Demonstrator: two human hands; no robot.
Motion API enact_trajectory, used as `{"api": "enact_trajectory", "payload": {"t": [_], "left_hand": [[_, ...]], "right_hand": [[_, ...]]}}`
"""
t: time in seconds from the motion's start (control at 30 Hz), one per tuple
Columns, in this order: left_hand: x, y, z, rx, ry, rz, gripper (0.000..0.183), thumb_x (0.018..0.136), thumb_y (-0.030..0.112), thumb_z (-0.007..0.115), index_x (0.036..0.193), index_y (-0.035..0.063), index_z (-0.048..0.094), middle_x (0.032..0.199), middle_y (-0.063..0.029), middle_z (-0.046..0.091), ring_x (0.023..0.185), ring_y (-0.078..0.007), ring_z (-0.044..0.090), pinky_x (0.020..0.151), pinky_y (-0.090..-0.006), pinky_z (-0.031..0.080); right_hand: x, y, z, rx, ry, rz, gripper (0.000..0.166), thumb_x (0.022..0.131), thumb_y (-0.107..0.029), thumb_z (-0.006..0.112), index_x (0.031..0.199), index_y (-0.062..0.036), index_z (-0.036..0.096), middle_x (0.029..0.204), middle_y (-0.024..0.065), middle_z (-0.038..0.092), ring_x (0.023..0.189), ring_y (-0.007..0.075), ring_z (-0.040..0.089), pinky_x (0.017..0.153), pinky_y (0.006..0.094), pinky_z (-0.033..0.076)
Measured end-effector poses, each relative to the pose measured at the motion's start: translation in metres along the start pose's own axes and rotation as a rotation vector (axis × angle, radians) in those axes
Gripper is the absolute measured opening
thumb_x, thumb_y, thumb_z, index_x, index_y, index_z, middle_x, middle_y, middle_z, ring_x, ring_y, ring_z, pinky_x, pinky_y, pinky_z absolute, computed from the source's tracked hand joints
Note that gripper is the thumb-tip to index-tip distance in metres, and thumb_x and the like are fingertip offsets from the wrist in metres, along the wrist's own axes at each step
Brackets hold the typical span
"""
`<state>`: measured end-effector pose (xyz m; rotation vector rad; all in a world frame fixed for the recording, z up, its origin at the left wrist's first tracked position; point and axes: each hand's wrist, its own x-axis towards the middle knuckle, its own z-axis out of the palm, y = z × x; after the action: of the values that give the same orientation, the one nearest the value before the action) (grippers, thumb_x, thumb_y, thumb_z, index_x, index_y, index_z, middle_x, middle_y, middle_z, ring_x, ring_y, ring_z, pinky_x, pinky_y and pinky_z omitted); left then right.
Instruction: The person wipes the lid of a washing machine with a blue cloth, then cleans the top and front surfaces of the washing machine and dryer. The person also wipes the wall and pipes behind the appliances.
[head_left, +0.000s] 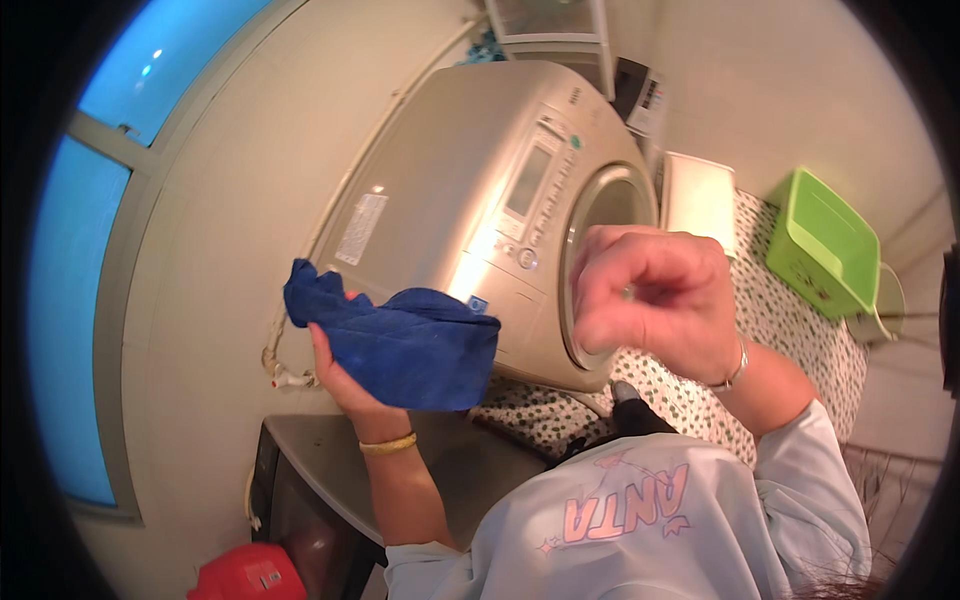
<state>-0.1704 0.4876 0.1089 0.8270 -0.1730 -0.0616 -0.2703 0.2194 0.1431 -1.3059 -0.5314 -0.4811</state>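
Note:
A folded blue cloth (420, 349) lies across my left hand (341, 375), the thumb along its near side and a fingertip showing at its upper edge. Hand and cloth are held up before a front-loading washing machine (442, 165), over its near edge in this view. My right hand (652, 300) is raised in front of the machine's round door (611, 195), apart from the cloth. Its fingers are curled toward the thumb and somewhat blurred; whether anything small is between them cannot be told.
A grey-topped cabinet or appliance (465, 450) stands below my left forearm, with a red container (251, 574) beside it. A water tap (289, 377) juts from the left wall. A white bin (697, 199) and a green plastic basket (825, 247) stand on the pebble-patterned floor.

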Motion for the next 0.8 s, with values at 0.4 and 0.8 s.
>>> {"api": "enact_trajectory", "payload": {"t": [0.4,0.8], "left_hand": [[-0.05,0.008,-0.024,-0.047,0.031,-0.095,0.038,0.095,0.038,0.037,0.117,0.0095,0.05,0.103,-0.0061,0.057,0.095,-0.0222,0.054,0.086,-0.0405,0.045],[-0.091,0.003,-0.009,0.058,0.104,0.0,0.039,0.095,0.038,0.037,0.118,0.0078,0.049,0.107,-0.0058,0.055,0.099,-0.0225,0.053,0.088,-0.0419,0.044]], "right_hand": [[-0.033,-0.106,0.081,0.112,-0.388,-0.423,0.024,0.069,-0.016,0.076,0.079,-0.0007,0.06,0.077,0.0073,0.058,0.071,0.0193,0.055,0.063,0.0296,0.044],[-0.067,-0.128,0.052,0.074,-0.354,-0.423,0.036,0.068,-0.027,0.076,0.088,-0.0018,0.06,0.083,0.0094,0.059,0.077,0.0217,0.057,0.069,0.0317,0.046]]}}
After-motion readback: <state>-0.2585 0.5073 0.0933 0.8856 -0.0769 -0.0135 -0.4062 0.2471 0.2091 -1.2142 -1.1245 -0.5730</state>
